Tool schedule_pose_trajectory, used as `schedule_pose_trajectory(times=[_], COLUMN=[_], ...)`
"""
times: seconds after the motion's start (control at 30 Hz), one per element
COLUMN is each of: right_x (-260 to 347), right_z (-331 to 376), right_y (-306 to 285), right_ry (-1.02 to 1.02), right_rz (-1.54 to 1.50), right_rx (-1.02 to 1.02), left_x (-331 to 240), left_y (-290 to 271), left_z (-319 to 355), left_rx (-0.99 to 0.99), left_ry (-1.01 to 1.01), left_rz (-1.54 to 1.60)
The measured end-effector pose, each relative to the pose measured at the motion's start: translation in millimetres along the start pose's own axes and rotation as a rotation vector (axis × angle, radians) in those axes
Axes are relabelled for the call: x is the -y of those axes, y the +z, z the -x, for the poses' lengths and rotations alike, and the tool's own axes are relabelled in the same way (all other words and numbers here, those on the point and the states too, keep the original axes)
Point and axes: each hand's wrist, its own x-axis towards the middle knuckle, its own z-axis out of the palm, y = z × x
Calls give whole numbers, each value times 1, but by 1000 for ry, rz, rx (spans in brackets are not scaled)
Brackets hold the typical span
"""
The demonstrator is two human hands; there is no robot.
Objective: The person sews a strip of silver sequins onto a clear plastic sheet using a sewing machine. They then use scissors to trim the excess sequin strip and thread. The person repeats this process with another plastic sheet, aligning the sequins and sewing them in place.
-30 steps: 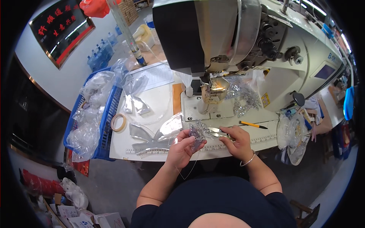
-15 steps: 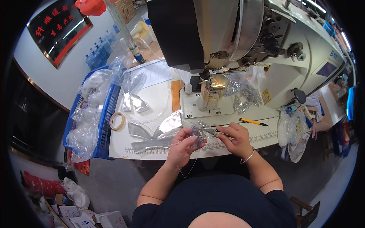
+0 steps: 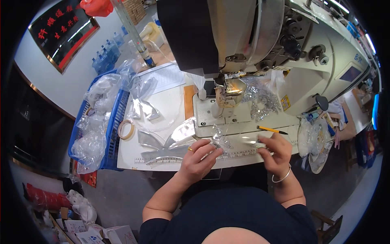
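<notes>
My left hand pinches a small clear plastic piece with silvery sparkle at the front edge of the white sewing table. My right hand holds the other end of the clear piece, fingers curled on it. Both hands sit just in front of the white sewing machine and its presser foot. A yellow pencil lies just beyond my right hand.
Clear plastic cut pieces lie left of my hands. A tape roll sits beside a blue basket of plastic bags. A sparkly pile lies under the machine arm. More bags hang at the right.
My hands have drawn a little apart, spreading the clear piece between them. The view has moved closer to the machine.
</notes>
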Motion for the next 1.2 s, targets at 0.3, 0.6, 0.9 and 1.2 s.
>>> schedule_pose_trajectory(times=[0.3, 0.6, 0.9, 1.2], right_x=[3, 9, 9, -19], right_z=[5, 1, 6, -3], right_y=[19, 35, 39, 24], right_ry=[-62, -77, 60, 366], right_rz=[220, 236, 155, -660], right_rx=[183, 156, 153, 36], left_x=[-4, -6, -4, 21], left_y=[1, -1, 1, -52], left_z=[4, 5, 8, -48], left_rx=[9, 3, -4, 503], left_ry=[41, 72, 41, -790], left_rz=[-65, -123, -105, 727])
